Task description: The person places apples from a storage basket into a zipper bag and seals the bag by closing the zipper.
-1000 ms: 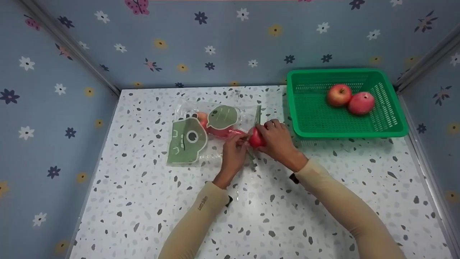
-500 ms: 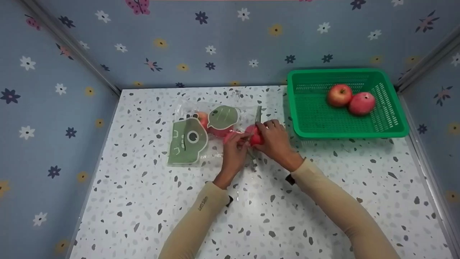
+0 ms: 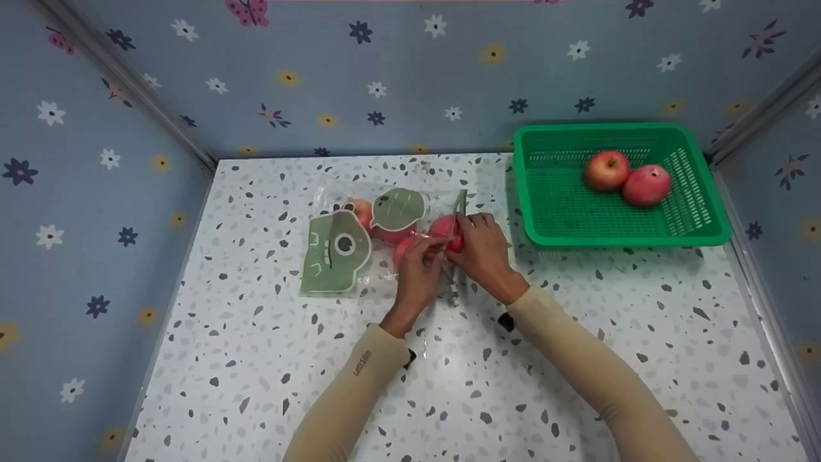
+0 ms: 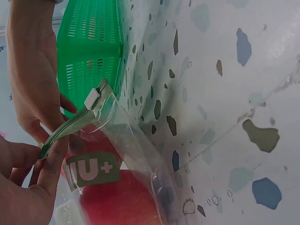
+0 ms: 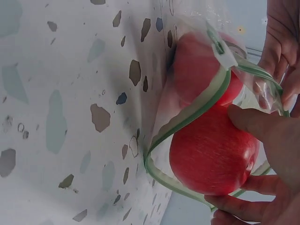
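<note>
A clear zip bag [image 3: 330,250] with green cartoon prints lies flat in the head view, its mouth facing right. My left hand [image 3: 417,273] pinches the mouth's near edge between thumb and fingers. At that opening my right hand [image 3: 484,249] grips a red apple [image 5: 211,150], thumb on one side and fingers on the other. The right wrist view shows the green zip strip looping around this apple, with another apple [image 5: 194,70] deeper inside. Farther left in the bag sit more apples [image 3: 361,213], partly covered by the prints. A white zip slider [image 4: 92,98] rides on the strip.
A green plastic basket [image 3: 622,241] stands at the back right, holding two apples [image 3: 607,171]. Patterned walls [image 3: 410,77] enclose the speckled white table [image 3: 244,359] at the back and both sides.
My right hand has moved left, carrying the apple from outside the mouth into the bag. A neighbouring apple inside has shifted slightly left. The left hand has kept its pinch in place.
</note>
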`<state>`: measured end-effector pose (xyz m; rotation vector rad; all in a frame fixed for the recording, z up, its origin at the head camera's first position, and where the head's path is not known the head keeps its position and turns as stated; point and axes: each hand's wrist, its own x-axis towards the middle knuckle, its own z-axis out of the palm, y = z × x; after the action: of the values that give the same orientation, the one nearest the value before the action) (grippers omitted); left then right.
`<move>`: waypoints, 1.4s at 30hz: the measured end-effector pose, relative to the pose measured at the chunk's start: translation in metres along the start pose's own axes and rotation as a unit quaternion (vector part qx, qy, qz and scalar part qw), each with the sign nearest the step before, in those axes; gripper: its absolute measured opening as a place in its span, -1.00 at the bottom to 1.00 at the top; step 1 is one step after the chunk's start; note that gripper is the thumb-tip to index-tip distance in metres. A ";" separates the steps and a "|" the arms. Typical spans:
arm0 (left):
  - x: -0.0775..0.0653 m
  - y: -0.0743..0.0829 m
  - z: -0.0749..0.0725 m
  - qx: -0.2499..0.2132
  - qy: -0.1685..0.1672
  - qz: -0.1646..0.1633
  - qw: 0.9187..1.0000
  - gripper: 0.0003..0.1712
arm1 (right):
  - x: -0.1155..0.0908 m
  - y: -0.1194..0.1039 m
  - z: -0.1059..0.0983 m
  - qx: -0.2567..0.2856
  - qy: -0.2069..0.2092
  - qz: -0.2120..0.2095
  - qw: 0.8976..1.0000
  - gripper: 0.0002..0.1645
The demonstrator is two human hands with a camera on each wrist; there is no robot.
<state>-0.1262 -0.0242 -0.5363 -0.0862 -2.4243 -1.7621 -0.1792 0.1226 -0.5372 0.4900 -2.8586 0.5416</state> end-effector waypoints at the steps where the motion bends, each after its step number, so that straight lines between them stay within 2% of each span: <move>1: 0.000 0.000 0.000 0.001 0.000 0.001 1.000 -0.68 | 0.000 0.000 0.001 0.004 -0.004 -0.001 1.000 -0.12; 12: -0.001 -0.002 0.000 0.006 0.004 0.007 1.000 -0.66 | -0.002 0.001 0.010 0.068 -0.038 -0.013 0.997 -0.32; 24: 0.000 -0.003 -0.001 0.012 -0.001 0.017 1.000 -0.68 | -0.002 0.001 0.013 0.070 -0.101 -0.005 0.992 -0.09; 31: 0.000 -0.003 -0.001 0.002 -0.004 0.025 1.000 -0.67 | 0.000 0.005 0.016 0.112 -0.080 0.000 0.991 -0.12; 42: 0.000 -0.003 -0.001 -0.012 -0.004 0.021 1.000 -0.69 | 0.004 0.003 0.028 0.152 -0.051 0.007 0.987 -0.28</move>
<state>-0.1263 -0.0255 -0.5385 -0.1453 -2.3884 -1.7774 -0.1877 0.1135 -0.5625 0.5584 -2.8884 0.9922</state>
